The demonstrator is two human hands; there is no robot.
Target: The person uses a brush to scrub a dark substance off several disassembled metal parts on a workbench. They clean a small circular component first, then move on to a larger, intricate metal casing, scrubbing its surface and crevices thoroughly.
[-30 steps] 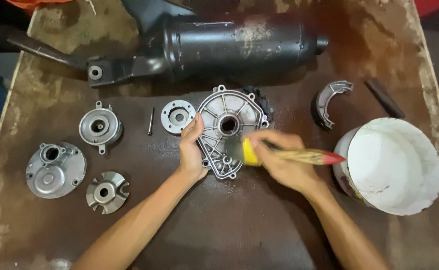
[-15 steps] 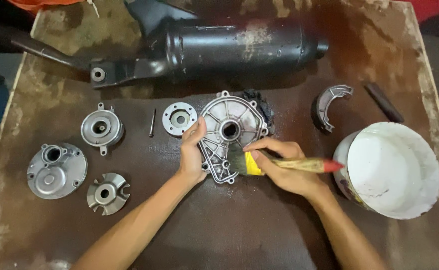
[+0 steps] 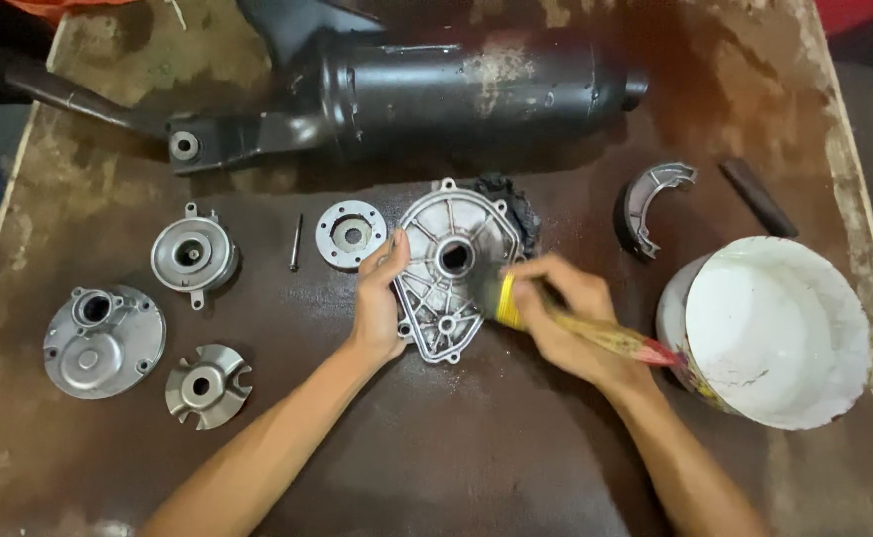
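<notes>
A ribbed grey metal engine cover [image 3: 446, 249] lies flat in the middle of the brown table [image 3: 476, 467]. My left hand [image 3: 379, 303] grips its left edge and holds it down. My right hand [image 3: 566, 313] is shut on a paintbrush [image 3: 595, 333] with a yellow ferrule, a wooden handle and a red tip. The dark bristles rest on the cover's right side, just right of its centre hole. A lump of black grime [image 3: 519, 204] sits behind the cover's upper right edge.
A white bucket [image 3: 784, 398] stands at the right. A long black exhaust pipe [image 3: 436, 89] lies across the back. Left of the cover lie a round flange [image 3: 350, 233], a thin pin [image 3: 296, 243] and three grey metal parts [image 3: 103, 338]. A brake shoe [image 3: 650, 199] and a dark bar [image 3: 758, 196] lie at back right.
The brush head has swept up and to the right across the cover, and its handle now tilts down to the right. My left hand has stayed on the cover's left edge.
</notes>
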